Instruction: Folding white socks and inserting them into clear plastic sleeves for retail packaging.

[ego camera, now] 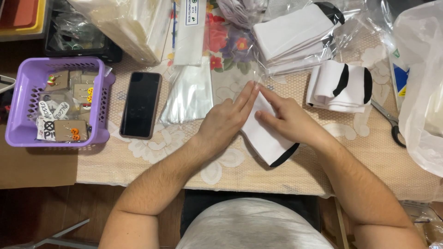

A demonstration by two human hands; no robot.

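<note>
Your left hand (pixel 226 121) lay flat and unclenched on the white cloth piece (pixel 266 138), fingers (pixel 245 99) straight and pressed together, gripping nothing and only pushing down on the cloth's left edge. Your right hand (pixel 287 119) rested just beside it, also spread flat on the same cloth, its fingertips meeting those of the left hand at the cloth's far corner. The cloth sat directly under and between both hands, its black-trimmed rounded end poking out toward you below the right palm, on the beige lace tablecloth (pixel 147 161).

Just beyond your fingertips lay a clear plastic bag (pixel 230 76), flat on the tablecloth. Beyond the left hand lay a thin stack of clear sleeves (pixel 190 94). Farther out to the left of the left hand lay a dark phone (pixel 140 104), screen up, and past it a purple basket (pixel 23 133) holding small carded earrings.

Beyond the right hand, a little to its right, sat a folded pile of white cloth with black trim (pixel 340 86). Farther off in that direction was a bagged stack of the same cloth (pixel 295 34). Scissors (pixel 391 123) lay to the right of the right hand, partly tucked under a large white plastic bag (pixel 422 92).
</note>
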